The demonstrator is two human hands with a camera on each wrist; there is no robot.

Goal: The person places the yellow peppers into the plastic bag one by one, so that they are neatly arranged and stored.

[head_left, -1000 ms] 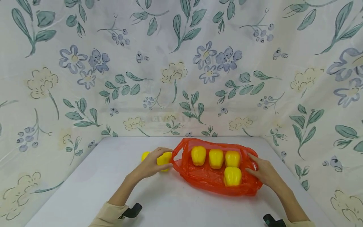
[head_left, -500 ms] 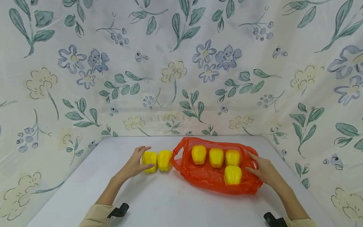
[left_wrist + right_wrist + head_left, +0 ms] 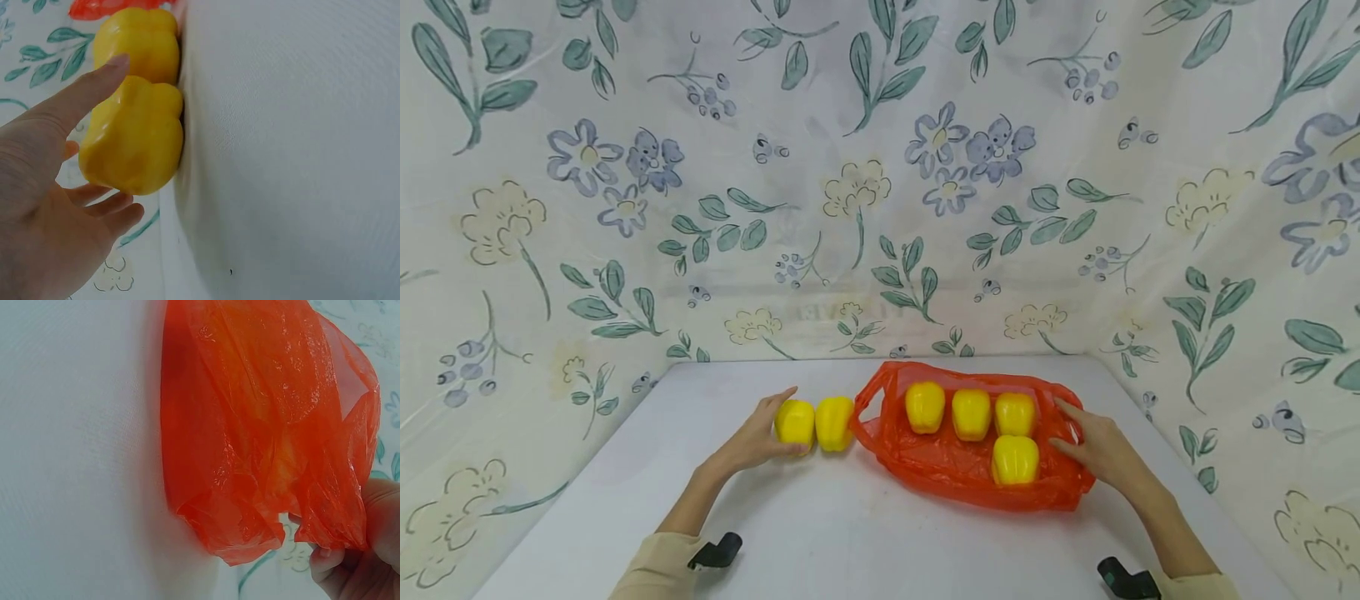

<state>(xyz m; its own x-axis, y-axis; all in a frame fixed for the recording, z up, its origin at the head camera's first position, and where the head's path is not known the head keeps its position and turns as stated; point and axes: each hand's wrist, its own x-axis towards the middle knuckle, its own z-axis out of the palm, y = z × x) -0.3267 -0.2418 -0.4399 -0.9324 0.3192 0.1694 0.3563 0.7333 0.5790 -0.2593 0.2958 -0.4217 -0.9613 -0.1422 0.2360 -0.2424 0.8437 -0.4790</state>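
Observation:
My left hand (image 3: 760, 433) is spread around the left end of a yellow bell pepper (image 3: 795, 423), thumb on the near side. In the left wrist view the fingertips (image 3: 128, 219) show below that pepper, with no firm hold visible. A second yellow bell pepper (image 3: 834, 423) lies right beside it. My right hand (image 3: 1105, 450) holds the edge of a red plastic bag (image 3: 925, 475) at its right end, the thin film bunched between thumb and fingers in the right wrist view. Several yellow bell peppers (image 3: 972, 415) sit within the spread bag.
Everything lies on a white table (image 3: 850, 542). A floral-patterned curtain (image 3: 880, 208) hangs behind it and along both sides. A bag handle loop (image 3: 863, 408) reaches close to the second loose pepper. Black devices (image 3: 718, 550) sit at both wrists.
My left hand has moved left from over the two loose peppers, then closer around the leftmost one. The right hand, the bag and the peppers in it stay in place.

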